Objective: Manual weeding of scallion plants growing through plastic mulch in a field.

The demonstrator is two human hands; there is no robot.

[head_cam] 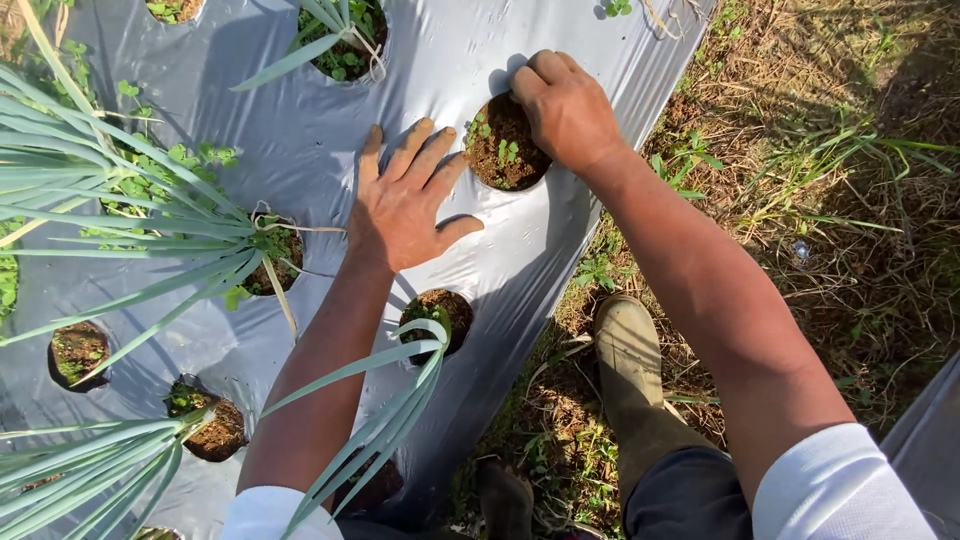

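While the person is leaning over the bed, the left hand [405, 205] is lying flat on the grey plastic mulch sheet [300, 130], palm down, fingers spread apart and gripping nothing. Its fingertips are pointing toward 1 o'clock and are reaching the rim of the planting hole [500, 150], which is sitting just above the middle of the view, at 12 o'clock from the frame centre.

The right hand [565, 105] is resting at the 2 o'clock edge of that same hole. Its fingers are curled together and dipping into the brown soil; whether they are pinching one of the small green weeds [508, 152] cannot be told, because the fingertips are hidden. The weeds are growing inside the hole, just beside both hands.

A second hole [438, 318] is lying at 6 o'clock from the left hand, close to the wrist. Long blue-green leaves [120, 190] are fanning out at 9 o'clock and are rising from further holes in the sheet, one of them [272, 258] well to the left of the forearm. At 5 o'clock from the frame centre, an olive rubber boot [628, 350] is standing on dry grass [830, 200] beside the sheet edge. Both arms are showing white sleeves rolled above the elbow.
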